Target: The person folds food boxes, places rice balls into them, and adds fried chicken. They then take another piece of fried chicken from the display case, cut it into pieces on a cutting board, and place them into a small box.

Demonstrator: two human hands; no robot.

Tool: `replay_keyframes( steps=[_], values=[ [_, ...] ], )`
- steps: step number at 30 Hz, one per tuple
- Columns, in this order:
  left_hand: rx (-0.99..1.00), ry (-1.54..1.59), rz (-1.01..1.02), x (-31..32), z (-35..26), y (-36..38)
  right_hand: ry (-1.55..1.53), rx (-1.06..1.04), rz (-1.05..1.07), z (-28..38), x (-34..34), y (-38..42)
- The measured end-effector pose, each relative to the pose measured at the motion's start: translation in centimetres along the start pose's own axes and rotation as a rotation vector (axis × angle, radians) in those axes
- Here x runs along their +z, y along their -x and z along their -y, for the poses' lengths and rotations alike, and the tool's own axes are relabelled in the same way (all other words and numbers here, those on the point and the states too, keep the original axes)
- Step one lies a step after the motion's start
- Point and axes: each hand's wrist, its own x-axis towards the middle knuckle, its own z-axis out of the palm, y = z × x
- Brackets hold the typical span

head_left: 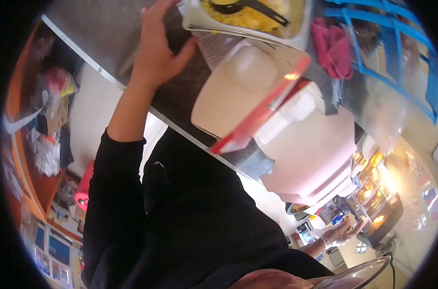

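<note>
My left hand (159, 55) is bare, palm down above the dark counter (113, 33), with its thumb spread and some fingertips cut off by the top edge. Right of it, a white container (243, 32) holds yellow food and a black-handled scoop (264, 10). Below that container lie a tan paper stack (224, 91) and a red-edged box (269, 108). My right hand (339, 233), in a clear plastic glove, is at the lower right near a lit display case (378, 202). Its fingers look apart, with nothing clearly seen in them.
Pale pink sheets (310, 149) lie at the counter's edge. A dark pink cloth (332, 48) sits beside a blue plastic rack (397, 58). Orange-edged shelving (33, 192) with bagged items (48, 154) stands at the left. A bowl (297, 208) is near the lower right.
</note>
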Motion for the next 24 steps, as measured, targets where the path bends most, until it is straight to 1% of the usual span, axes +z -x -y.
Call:
replay_keyframes(
  steps=[1,3,4,5,6,7,8,9,10,11,12,13,14,15,16,17,18,19,21,22,23,24],
  values=[
    [0.006,-0.025,-0.076,0.1,-0.8,-0.4,-0.006,-0.001,-0.011,-0.7,-0.6,0.2],
    [-0.06,0.013,-0.132,-0.4,-1.8,-0.9,-0.009,0.012,-0.045,-3.4,-2.4,0.9],
    [-0.068,0.022,-0.167,-0.7,-2.2,-0.9,-0.079,0.048,-0.045,-4.8,-2.9,1.5],
    [-0.026,-0.026,-0.229,-1.0,-1.7,-0.6,-0.029,0.179,-0.04,-6.5,-3.7,1.9],
    [0.017,-0.06,-0.29,-1.0,-0.9,-0.1,-0.504,-0.177,0.033,-9.5,-3.8,2.5],
    [-0.185,0.083,-0.388,-0.9,-1.3,0.8,-1.087,0.215,0.015,-13.2,-4.8,3.6],
    [-0.091,-0.13,-0.428,-1.7,-2.4,1.4,-0.526,0.119,-0.042,-13.3,-4.3,4.2],
    [-0.281,0.058,-0.492,-2.1,-3.6,2.8,-0.62,0.208,-0.062,-14.1,-3.9,4.5],
    [-0.234,0.009,-0.556,-3.0,-1.9,4.7,0.188,-0.158,0.076,-14.7,-4.7,3.9],
    [-0.321,0.011,-0.519,-4.3,-3.6,6.4,0.119,-0.117,0.06,-15.8,-4.4,4.5],
    [-0.389,0.155,-0.579,-4.8,-2.6,9.1,0.126,-0.149,0.106,-17.4,-4.6,4.7],
    [-0.328,0.235,-0.652,-4.5,-4.7,11.7,0.12,-0.185,0.154,-18.8,-4.5,5.0],
    [-0.316,0.083,-0.617,-4.7,-4.5,14.9,0.076,-0.189,0.133,-21.1,-3.6,5.4],
    [-0.308,0.029,-0.582,-4.8,-1.4,18.6,0.026,-0.193,0.116,-23.3,-2.5,5.6],
    [-0.427,-0.042,-0.537,-4.5,0.1,22.2,0.044,-0.201,0.134,-23.6,-1.8,5.1],
    [-0.382,-0.3,-0.244,-4.9,1.0,25.8,0.061,-0.215,0.156,-23.8,-1.3,4.0],
    [-0.366,-0.39,-0.11,-4.3,1.2,29.1,0.125,-0.346,0.225,-24.9,-0.8,3.1],
    [-0.851,0.036,-0.024,-3.7,-1.7,31.2,0.188,-0.48,0.294,-25.9,0.0,2.2],
    [-1.022,0.115,0.132,-2.3,-3.5,35.6,0.27,-0.527,0.427,-27.6,2.3,1.3],
    [-0.985,0.022,0.272,-2.0,-5.9,36.9,0.311,-0.554,0.497,-28.0,3.4,0.8],
    [-0.947,-0.069,0.409,-1.5,-8.0,37.8,0.363,-0.566,0.638,-28.2,4.5,0.1],
    [-0.766,-0.121,0.486,-1.2,-8.0,39.6,0.418,-0.584,0.778,-28.2,5.4,-0.9]
  ],
)
